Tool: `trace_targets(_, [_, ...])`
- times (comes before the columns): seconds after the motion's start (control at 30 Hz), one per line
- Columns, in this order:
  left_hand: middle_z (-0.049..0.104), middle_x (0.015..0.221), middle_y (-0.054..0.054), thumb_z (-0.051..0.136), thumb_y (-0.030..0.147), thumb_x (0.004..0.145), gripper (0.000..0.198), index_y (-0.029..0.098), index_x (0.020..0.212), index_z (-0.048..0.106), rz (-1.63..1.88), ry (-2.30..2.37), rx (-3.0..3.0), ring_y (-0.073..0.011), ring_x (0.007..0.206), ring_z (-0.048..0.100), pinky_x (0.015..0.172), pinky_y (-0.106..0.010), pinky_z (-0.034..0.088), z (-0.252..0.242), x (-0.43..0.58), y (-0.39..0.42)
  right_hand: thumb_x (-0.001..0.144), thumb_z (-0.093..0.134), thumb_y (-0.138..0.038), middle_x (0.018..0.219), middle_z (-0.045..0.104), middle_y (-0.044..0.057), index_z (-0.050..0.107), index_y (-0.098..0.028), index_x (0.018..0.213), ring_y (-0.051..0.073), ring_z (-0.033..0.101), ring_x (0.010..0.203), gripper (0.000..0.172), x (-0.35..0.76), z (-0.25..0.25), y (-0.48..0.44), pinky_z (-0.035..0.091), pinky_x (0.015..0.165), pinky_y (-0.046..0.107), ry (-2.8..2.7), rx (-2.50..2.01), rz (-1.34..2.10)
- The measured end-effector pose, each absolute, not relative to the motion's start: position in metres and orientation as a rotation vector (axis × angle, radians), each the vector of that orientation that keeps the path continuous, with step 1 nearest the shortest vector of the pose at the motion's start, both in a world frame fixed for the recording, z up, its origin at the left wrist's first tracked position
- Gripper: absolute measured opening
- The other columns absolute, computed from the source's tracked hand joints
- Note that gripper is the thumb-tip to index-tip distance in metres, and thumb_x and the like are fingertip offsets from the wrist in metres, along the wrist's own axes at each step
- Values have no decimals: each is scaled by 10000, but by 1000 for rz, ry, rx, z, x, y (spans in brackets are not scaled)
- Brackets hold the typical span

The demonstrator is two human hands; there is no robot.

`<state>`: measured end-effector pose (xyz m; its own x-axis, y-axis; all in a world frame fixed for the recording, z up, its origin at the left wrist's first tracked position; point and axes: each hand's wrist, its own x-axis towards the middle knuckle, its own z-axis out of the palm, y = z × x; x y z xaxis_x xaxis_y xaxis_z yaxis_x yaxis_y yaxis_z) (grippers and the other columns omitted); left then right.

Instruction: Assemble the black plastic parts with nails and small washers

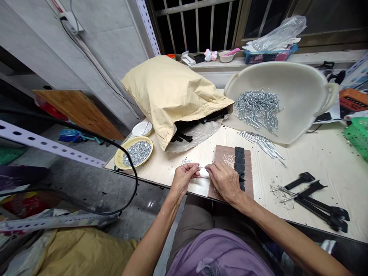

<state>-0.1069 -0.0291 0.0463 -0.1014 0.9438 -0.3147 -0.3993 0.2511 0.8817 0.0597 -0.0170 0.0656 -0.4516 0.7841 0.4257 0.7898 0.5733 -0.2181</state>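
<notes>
Between my two hands, over the table's front edge, runs a thin metal rod (202, 167). My left hand (185, 177) pinches one end of it between thumb and fingers. The other end is in the fingertips of my right hand (224, 179), whose grip is partly hidden by the hand's back. Under and beside the right hand lies a brown board (220, 151) with a column of black plastic pieces (239, 160) on it. Some tiny metal parts (186, 161) lie just beyond my left hand.
A yellow bowl of small metal parts (123, 145) stands left, near a white dish (142, 129). Behind sits a beige sack (172, 84) with black parts in its mouth. A pale basin (299, 99) holds metal rods (257, 107). Black plastic parts (319, 203) lie right.
</notes>
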Motion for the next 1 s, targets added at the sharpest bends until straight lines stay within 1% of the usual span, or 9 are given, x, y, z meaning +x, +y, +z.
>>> trace_targets(0.2, [643,637,-9,761,333,660,313,101,850,671,1290,1186,721,-77,542,590,591,-204,505,46,-105,-29,955,399,-300,880,638,14,609,-215,955,127,581,784,227,64,62,-15,346,610,235,-2293,-1302,363])
trace_targets(0.27, [646,654,-13,754,340,664,309,102,842,670,1287,1219,761,-81,551,590,591,-211,505,45,-105,-30,950,413,-313,892,636,15,611,-218,958,128,584,789,219,65,64,-15,344,609,235,-2300,-1300,360])
trace_targets(0.37, [655,695,-24,746,348,669,307,101,834,670,1258,1245,800,-88,558,589,584,-226,510,44,-105,-30,941,438,-317,877,635,36,634,-207,914,142,580,790,227,65,66,-15,343,640,247,-2338,-1278,232])
trace_targets(0.43, [650,685,-20,735,343,684,294,104,841,671,1257,1257,848,-91,566,593,589,-225,508,44,-106,-31,945,429,-317,853,638,44,645,-204,881,147,577,783,252,66,66,-15,338,653,253,-2356,-1266,193])
trace_targets(0.53, [643,668,-12,720,329,705,266,110,850,674,1259,1274,923,-91,584,601,608,-215,504,43,-106,-31,953,403,-338,843,645,27,636,-220,887,137,582,750,270,68,64,-14,325,618,250,-2343,-1282,296])
trace_targets(0.63, [645,686,-16,722,330,700,270,111,851,673,1246,1274,923,-91,584,601,601,-216,506,43,-105,-30,946,420,-342,876,649,2,609,-230,917,125,592,749,221,70,60,-14,322,595,238,-2280,-1306,431])
trace_targets(0.73, [648,696,-20,724,337,697,280,111,854,673,1234,1268,917,-92,581,599,598,-221,510,42,-104,-29,941,431,-342,917,637,10,590,-222,941,130,593,768,199,71,59,-15,331,598,235,-2278,-1302,428])
trace_targets(0.87, [651,705,-22,720,333,704,266,114,847,677,1230,1267,951,-92,593,602,613,-221,508,40,-103,-29,955,384,-350,862,622,16,579,-215,886,139,581,733,247,72,60,-15,325,574,240,-2298,-1326,422])
trace_targets(1.0, [648,687,-16,725,330,701,262,116,844,676,1223,1240,912,-85,576,594,613,-216,499,40,-102,-28,941,419,-346,955,609,37,564,-207,979,140,586,779,205,76,59,-15,363,595,231,-2288,-1264,464])
